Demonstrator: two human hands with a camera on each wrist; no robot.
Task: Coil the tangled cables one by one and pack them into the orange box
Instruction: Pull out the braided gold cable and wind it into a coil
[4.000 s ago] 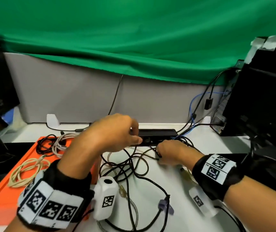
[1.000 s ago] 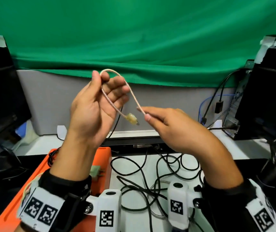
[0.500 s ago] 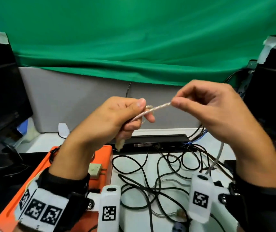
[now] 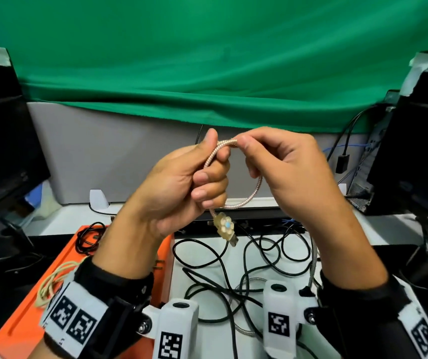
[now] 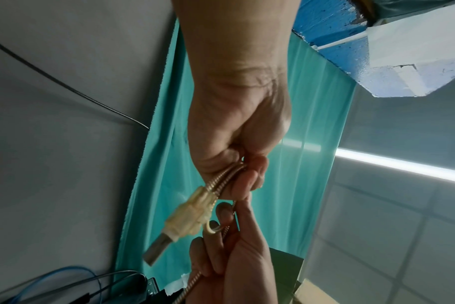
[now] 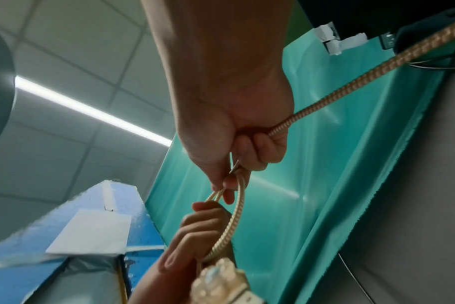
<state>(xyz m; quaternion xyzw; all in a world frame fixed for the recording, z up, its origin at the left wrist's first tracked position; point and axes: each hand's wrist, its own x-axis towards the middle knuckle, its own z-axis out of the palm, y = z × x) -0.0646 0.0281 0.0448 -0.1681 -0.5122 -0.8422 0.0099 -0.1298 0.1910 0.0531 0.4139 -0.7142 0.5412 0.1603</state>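
Observation:
Both hands are raised above the desk with a pink braided cable (image 4: 255, 189) between them. My left hand (image 4: 181, 182) grips a small loop of it in curled fingers, and the cream flower-shaped USB plug (image 4: 224, 225) hangs below that fist. My right hand (image 4: 280, 167) pinches the cable at the top of the loop, right beside the left thumb. The rest of the cable (image 6: 377, 70) runs down past the right wrist to the desk. The orange box (image 4: 26, 314) lies at the lower left with a beige coil (image 4: 52, 283) and a black coil (image 4: 88, 238) in it.
A tangle of black cables (image 4: 233, 275) covers the white desk under the hands. A black bar-shaped device (image 4: 259, 216) lies behind them. Dark monitors (image 4: 0, 151) and a computer case (image 4: 415, 151) flank the desk, with a green cloth (image 4: 207, 60) behind.
The hands lifted the pink cable off the desk. In the last second the right hand swung back in to the left, closing a round loop that the left fist now holds.

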